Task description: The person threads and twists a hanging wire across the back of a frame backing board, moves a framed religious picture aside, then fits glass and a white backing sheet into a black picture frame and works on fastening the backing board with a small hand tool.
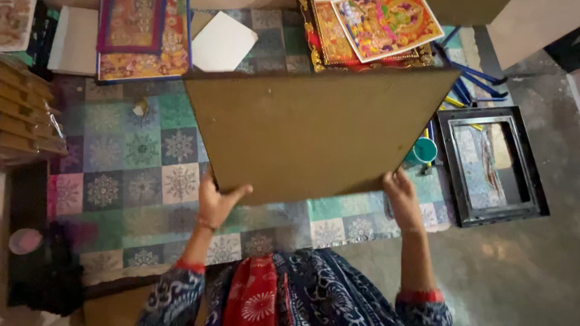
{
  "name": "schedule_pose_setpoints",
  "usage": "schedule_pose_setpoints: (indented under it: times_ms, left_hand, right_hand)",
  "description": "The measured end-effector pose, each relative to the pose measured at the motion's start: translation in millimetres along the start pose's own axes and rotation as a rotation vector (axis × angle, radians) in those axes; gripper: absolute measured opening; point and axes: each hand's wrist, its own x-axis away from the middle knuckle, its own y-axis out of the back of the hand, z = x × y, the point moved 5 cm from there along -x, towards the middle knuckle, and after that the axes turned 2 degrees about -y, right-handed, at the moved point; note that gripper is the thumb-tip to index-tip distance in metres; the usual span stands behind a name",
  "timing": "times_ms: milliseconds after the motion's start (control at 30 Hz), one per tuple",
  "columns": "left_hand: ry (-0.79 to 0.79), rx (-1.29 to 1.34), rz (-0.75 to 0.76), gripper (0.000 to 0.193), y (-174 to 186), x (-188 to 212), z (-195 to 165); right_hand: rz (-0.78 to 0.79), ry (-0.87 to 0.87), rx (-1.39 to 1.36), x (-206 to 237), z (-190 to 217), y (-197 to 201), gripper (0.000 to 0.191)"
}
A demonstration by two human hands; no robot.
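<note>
- Head view, main item: a large brown backing board [320, 133] is held in the air in front of the seated person, above a patchwork mat [139, 157] spread on the floor. The board is tilted, its far edge reaching the prints at the top of the view.
- Head view, left hand [216, 202]: it grips the near-left corner of the board, thumb on the upper face and the other fingers hidden under it. The fingers are clenched on the board.
- Head view, right hand [402, 196]: it grips the near-right corner, fingers curled over the edge and closed on the board. One hand at each near corner likely keeps so wide a panel level and stops it from twisting.
- Head view, right side: an empty black picture frame [492, 166] lies flat on the bare floor, just beside the mat and well apart from both hands. A teal cup-shaped object [425, 149] and blue-handled tools [468, 81] lie between frame and board.
- Head view, far side: colourful religious prints [386, 24] rest on a gilt frame, partly behind the board's far edge. A second print [144, 39] and a blank white sheet [223, 41] lie to the left.
- Head view, left edge: stacked wooden mouldings [27, 115] sit at the mat's border.
</note>
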Motion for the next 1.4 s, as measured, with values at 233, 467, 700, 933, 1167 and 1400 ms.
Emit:
schedule_pose_setpoints:
  times_ms: [233,467,700,933,1167,1400]
  left_hand:
    - [-0.722,-0.465,0.042,0.033,-18,-21,-106]
    - [-1.282,-1.002,0.357,0.01,-38,21,-142]
    - [-1.286,-0.953,0.35,0.01,-11,60,-128]
    - [-0.845,-0.995,0.1,0.032,-19,58,-88]
    - [-0.445,-0.648,-0.233,0.069,-35,60,-50]
    - [0.229,0.433,0.039,0.081,-154,41,18]
  right_hand:
    - [0.253,-0.159,-1.241,-58,18,-15,0.075]
    - [-0.164,0.563,0.129,-66,-34,-25,0.08]
    - [0.009,-0.454,-0.799,-19,-59,-65,0.026]
    - [-0.088,-0.069,-0.82,-17,5,-45,0.05]
    - [-0.243,0.124,-0.875,-30,19,-18,0.048]
    - [-0.306,0.142,-1.004,-51,-29,-21,0.034]
